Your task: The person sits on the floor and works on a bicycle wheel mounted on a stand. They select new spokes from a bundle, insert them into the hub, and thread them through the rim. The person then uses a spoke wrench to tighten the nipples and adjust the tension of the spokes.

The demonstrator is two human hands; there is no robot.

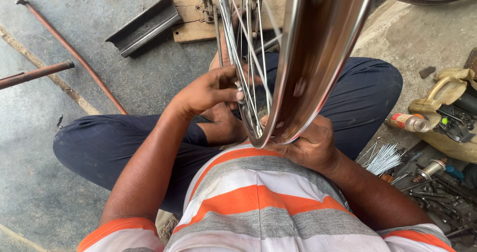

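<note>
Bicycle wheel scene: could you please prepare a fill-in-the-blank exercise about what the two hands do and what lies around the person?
1. The left hand pinches a thin ______ of the wheel between its fingertips.
2. The right hand holds the shiny metal ______ of the bicycle wheel from below.
3. A bundle of loose spokes lies on the person's ______ side.
4. The person's shirt has grey, white and ______ stripes.

Missing words: spoke; rim; right; orange
</note>
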